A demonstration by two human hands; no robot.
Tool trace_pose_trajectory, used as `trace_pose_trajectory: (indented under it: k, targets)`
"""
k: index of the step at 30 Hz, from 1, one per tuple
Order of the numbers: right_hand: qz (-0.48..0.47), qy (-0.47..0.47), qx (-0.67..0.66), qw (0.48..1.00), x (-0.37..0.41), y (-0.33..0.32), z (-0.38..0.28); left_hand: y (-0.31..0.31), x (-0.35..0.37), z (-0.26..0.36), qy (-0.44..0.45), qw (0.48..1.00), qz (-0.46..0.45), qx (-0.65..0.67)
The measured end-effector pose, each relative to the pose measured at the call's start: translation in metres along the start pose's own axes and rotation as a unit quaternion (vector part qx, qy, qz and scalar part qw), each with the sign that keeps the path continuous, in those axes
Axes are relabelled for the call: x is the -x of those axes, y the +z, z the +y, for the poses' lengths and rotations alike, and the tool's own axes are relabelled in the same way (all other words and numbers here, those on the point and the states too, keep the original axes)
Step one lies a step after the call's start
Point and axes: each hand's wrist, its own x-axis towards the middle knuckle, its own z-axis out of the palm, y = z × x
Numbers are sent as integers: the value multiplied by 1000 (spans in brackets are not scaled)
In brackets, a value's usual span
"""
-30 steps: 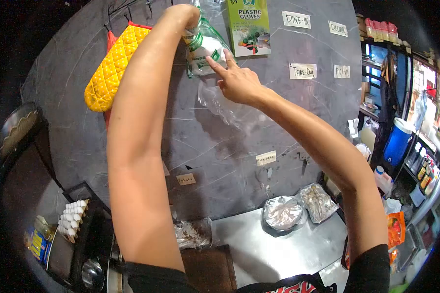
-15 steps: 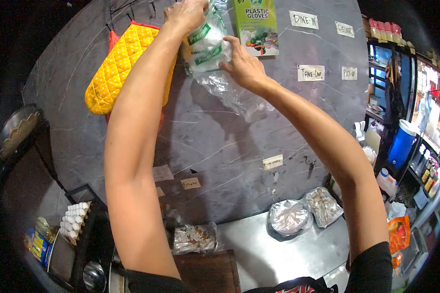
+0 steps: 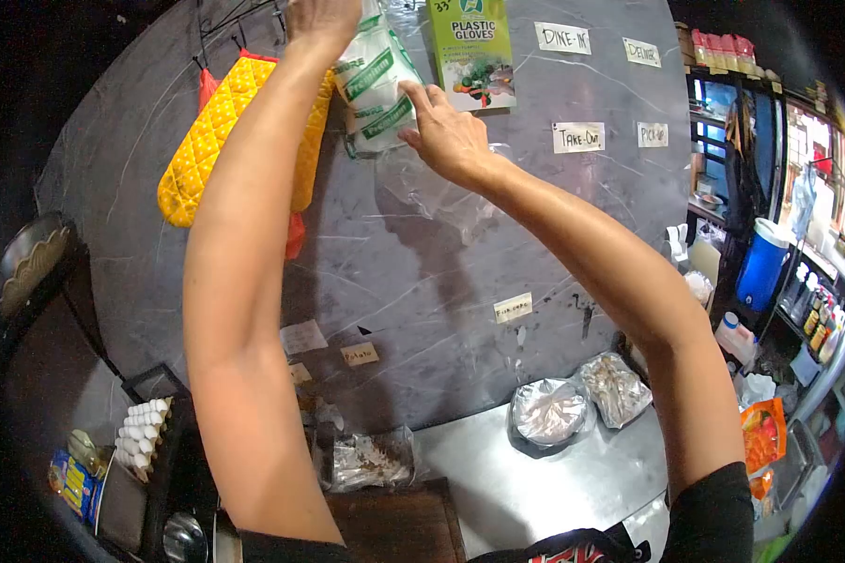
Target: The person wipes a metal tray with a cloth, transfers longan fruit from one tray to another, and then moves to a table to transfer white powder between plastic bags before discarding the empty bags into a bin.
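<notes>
A white and green pack of plastic bags hangs high against the grey wall. My left hand is at its upper left side, closed, with the fingertips cut off by the top of the picture. It appears to grip the pack's top. My right hand touches the pack's right edge with the forefinger stretched out and the thumb apart below it; the other fingers are partly hidden. Crumpled clear plastic hangs below and behind this hand. To the right is a green box of plastic gloves.
A yellow dotted oven mitt hangs left, partly behind my left arm. Paper labels dot the wall. Below are an egg tray, a brown board, a metal counter, a covered bowl and a wrapped packet.
The view has shifted slightly, moving the wall to the left. My left hand has moved a little up and left, now more cut off. My right hand has dropped slightly along the pack's edge.
</notes>
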Motion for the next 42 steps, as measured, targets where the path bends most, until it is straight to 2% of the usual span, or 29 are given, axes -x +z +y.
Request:
trace_pose_trajectory:
  k: [1, 3, 4, 5, 7, 8, 9, 10, 11, 12, 13, 14, 15, 16, 17, 18, 22, 25, 27, 28, 29, 30, 32, 33, 36, 37, 40, 41, 42]
  targets:
    - [0, 0, 1, 1000, 1, -1, -1, -1, -3, -4, -1, 1000, 1, 0]
    - [-13, 13, 25, 1000, 4, -4, -3, -8, -14, -10, -171, 978, 48, 107]
    - [-11, 15, 28, 999, 6, -6, -3, -20, -19, -5, -213, 961, 125, 124]
    - [-3, 12, 37, 999, 9, -7, -4, -34, -24, -2, -212, 961, 126, 128]
    - [5, 13, 54, 998, 13, -14, -7, -45, -31, -7, -289, 928, 165, 166]
    - [33, 1, -35, 999, 17, -17, -7, -44, -37, -15, -131, 911, 354, 169]
    - [61, 0, -117, 991, 27, -22, -3, -59, -35, -6, -139, 918, 340, 152]
    - [110, -19, -173, 979, 42, -27, -3, -79, -22, 12, -146, 920, 277, 236]
    - [162, -31, -213, 963, 63, -32, -1, -23, -15, -50, -32, 921, 196, 335]
    - [212, 1, -223, 951, 93, -45, -6, -64, 3, 5, -71, 985, 89, 131]
    - [252, -9, -200, 947, 122, -56, -9, -92, 28, 41, 89, 980, 114, 136]
    - [278, -32, -194, 940, 150, -59, -3, -99, 58, 64, 113, 987, 16, 115]
    - [300, -57, -180, 935, 178, -68, -3, -131, 83, 114, 5, 935, -78, 346]
    - [250, -18, -165, 954, 209, -78, -8, -161, 105, 150, 13, 928, -85, 362]
    - [217, 2, -154, 964, 234, -80, -7, -191, 117, 179, -19, 868, -168, 467]
    - [148, 92, -188, 967, 257, -100, -18, -214, 125, 199, -48, 792, -253, 553]
    - [141, 128, -228, 955, 322, -124, -10, -243, 145, 250, -78, 712, -258, 649]
    - [104, 295, -225, 923, 373, -177, -24, -252, 150, 270, -105, 675, -301, 666]
    - [97, 363, -241, 895, 409, -208, -33, -270, 162, 297, -199, 447, -288, 823]
    - [97, 391, -195, 894, 431, -223, -37, -283, 169, 305, -91, 492, -309, 809]
    - [99, 417, -149, 891, 452, -240, -44, -293, 184, 322, -3, 474, -306, 826]
    - [102, 442, -132, 881, 469, -263, -60, -325, 181, 325, 8, 379, -443, 813]
    - [128, 503, -161, 839, 519, -297, -86, -365, 198, 357, 53, 312, -469, 825]
    - [120, 542, -164, 815, 528, -327, -114, -385, 201, 371, 57, 308, -467, 827]
    - [107, 610, -105, 778, 605, -390, -177, -470, 209, 427, -178, 58, -429, 884]
    - [184, 672, -159, 700, 654, -425, -226, -532, 208, 453, -240, -38, -409, 879]
    - [245, 738, -133, 615, 728, -481, -309, -637, 200, 494, -225, -158, -495, 824]
    - [247, 742, -131, 609, 761, -498, -336, -669, 196, 505, -220, -204, -546, 782]
    - [237, 709, -68, 661, 793, -511, -360, -699, 191, 515, -200, -173, -559, 786]
